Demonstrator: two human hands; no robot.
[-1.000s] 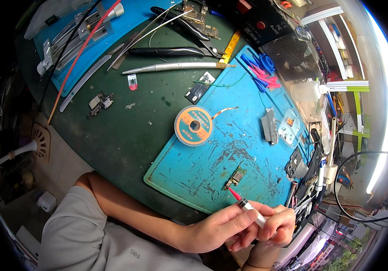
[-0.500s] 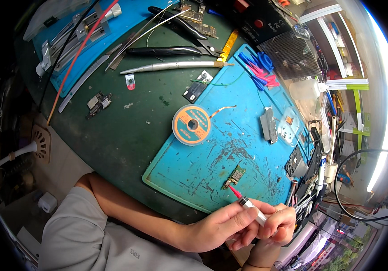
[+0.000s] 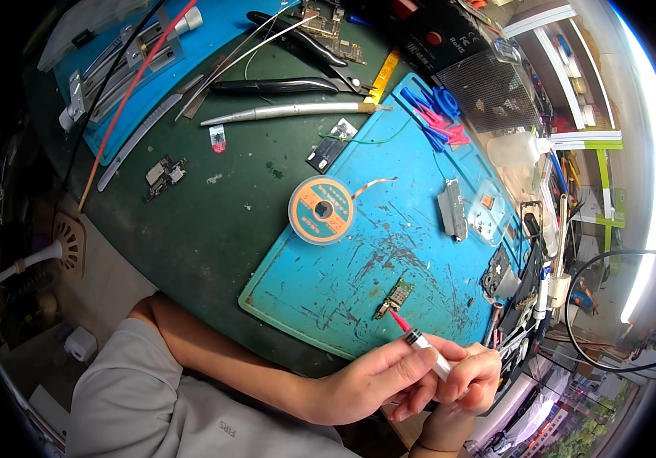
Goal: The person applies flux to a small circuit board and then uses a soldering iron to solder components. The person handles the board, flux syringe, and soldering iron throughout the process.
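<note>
A syringe with a clear barrel and a pink tapered tip is held between both hands. My left hand is closed round its front part, thumb and fingers pinching the barrel. Behind it, my right hand curls its fingers about the syringe's rear end, which they mostly hide. The pink tip slants down to the lower end of a small circuit board; whether it touches cannot be made out. That board lies on a scratched blue work mat.
A spool of braid sits across the mat's left edge. Beyond it lie a black rectangular part, a silver-handled tool and black-handled cutters. Pink and blue pieces and a grey metal block rest on the mat's far right.
The syringe's pink tip has shifted very slightly up and right along the circuit board. Both hands keep the same grip, and the view has moved a touch.
</note>
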